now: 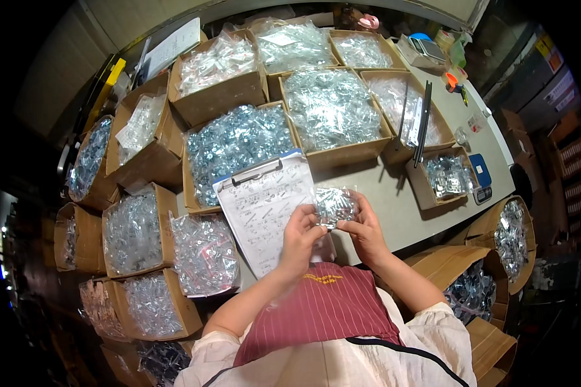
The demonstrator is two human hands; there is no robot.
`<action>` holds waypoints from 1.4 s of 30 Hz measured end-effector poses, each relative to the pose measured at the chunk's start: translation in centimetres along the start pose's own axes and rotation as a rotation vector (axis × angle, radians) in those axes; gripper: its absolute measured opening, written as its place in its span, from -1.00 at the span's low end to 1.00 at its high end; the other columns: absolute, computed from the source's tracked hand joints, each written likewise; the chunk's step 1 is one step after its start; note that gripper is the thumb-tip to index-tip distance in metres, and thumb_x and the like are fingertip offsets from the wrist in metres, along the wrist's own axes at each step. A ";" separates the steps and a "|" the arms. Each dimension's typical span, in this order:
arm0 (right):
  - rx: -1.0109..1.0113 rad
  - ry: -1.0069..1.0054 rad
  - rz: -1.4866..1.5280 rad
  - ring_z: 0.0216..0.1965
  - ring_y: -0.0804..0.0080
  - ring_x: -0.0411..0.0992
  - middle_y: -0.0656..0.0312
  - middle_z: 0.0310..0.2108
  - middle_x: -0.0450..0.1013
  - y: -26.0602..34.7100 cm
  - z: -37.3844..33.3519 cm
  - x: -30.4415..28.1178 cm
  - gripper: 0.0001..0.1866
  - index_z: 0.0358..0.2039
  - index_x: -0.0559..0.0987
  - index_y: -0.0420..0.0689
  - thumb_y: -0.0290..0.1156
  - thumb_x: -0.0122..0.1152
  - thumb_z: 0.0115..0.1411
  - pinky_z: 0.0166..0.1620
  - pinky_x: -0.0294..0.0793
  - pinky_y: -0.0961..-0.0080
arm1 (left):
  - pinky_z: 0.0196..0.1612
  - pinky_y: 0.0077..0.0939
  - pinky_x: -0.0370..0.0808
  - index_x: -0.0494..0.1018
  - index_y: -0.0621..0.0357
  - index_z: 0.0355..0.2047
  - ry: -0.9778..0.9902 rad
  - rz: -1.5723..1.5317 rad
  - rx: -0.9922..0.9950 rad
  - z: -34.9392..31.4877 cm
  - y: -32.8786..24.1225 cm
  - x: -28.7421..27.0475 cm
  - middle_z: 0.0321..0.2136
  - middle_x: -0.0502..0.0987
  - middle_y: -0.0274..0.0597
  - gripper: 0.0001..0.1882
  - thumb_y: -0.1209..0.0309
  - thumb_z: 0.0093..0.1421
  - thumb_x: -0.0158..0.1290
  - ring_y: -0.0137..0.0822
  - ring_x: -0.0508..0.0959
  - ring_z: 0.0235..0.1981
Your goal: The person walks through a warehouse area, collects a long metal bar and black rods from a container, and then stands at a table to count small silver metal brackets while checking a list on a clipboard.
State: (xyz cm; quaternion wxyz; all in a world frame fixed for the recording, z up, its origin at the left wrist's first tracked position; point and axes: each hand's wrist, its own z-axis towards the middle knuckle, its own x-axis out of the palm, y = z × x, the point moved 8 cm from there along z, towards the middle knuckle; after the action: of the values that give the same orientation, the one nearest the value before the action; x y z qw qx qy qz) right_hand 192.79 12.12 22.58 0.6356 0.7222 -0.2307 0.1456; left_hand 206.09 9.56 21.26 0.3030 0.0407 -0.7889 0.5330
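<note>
Between my two hands is a clear plastic bag (336, 204) filled with small shiny metal parts. My left hand (301, 233) grips its left side, thumb along the lower edge. On the right side my right hand (363, 227) pinches it the same way, fingers wrapped behind. The bag is above the near edge of the table. Just left of it a clipboard (265, 206) with handwritten sheets leans on a cardboard box (203, 198) of loose bluish metal parts. My fingers behind the bag are partly hidden.
Several cardboard boxes of bagged parts crowd the table (394, 222), among them a large one (342, 155) ahead. To the right are a small box (432, 203), a blue scale (479, 178) and dark rods (423, 122). More boxes stand at left and lower right.
</note>
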 end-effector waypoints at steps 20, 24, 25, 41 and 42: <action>0.019 -0.042 0.052 0.07 0.35 0.36 0.08 0.04 0.33 0.1 0.1 0.0 -0.39 0.19 0.21 -0.27 -0.66 0.02 0.08 0.14 0.34 0.42 | -0.29 -0.69 0.49 0.28 0.22 -0.04 0.024 -0.009 -0.013 0.0 0.0 0.1 -0.26 0.50 -0.21 -0.62 0.64 0.12 0.02 -0.48 0.52 -0.27; 0.024 -0.044 0.061 0.05 0.35 0.38 0.09 0.03 0.35 0.0 0.1 -0.1 -0.40 0.18 0.22 -0.27 -0.67 0.02 0.07 0.14 0.35 0.42 | -0.31 -0.71 0.49 0.30 0.22 -0.07 0.029 -0.019 -0.010 0.1 0.2 -0.1 -0.28 0.50 -0.23 -0.65 0.65 0.11 0.02 -0.49 0.52 -0.29; 0.025 -0.049 0.063 0.05 0.35 0.38 0.08 0.03 0.35 -0.1 0.2 -0.3 -0.40 0.18 0.23 -0.27 -0.67 0.03 0.07 0.14 0.35 0.42 | -0.31 -0.71 0.49 0.31 0.22 -0.08 0.028 -0.020 -0.012 0.0 0.2 -0.1 -0.29 0.50 -0.23 -0.65 0.65 0.11 0.02 -0.49 0.52 -0.30; 0.044 -0.060 0.057 0.01 0.37 0.40 0.09 0.01 0.37 -0.5 0.5 -0.6 -0.41 0.16 0.24 -0.27 -0.68 0.03 0.06 0.10 0.38 0.44 | -0.27 -0.65 0.52 0.33 0.23 -0.06 0.025 -0.020 -0.045 0.3 0.6 -0.4 -0.27 0.49 -0.23 -0.64 0.64 0.09 0.03 -0.49 0.52 -0.29; 0.048 -0.062 0.056 0.01 0.37 0.40 0.09 0.01 0.38 -0.5 0.4 -0.7 -0.42 0.16 0.25 -0.26 -0.68 0.03 0.06 0.09 0.38 0.44 | -0.27 -0.65 0.52 0.33 0.23 -0.06 0.029 -0.019 -0.051 0.3 0.7 -0.4 -0.27 0.49 -0.23 -0.64 0.64 0.09 0.03 -0.49 0.52 -0.29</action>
State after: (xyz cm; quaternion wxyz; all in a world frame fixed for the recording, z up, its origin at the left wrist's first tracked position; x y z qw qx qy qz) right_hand 192.46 11.84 21.73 0.6064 0.7345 -0.2669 0.1466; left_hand 206.01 9.49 20.37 0.3205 0.0329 -0.7974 0.5102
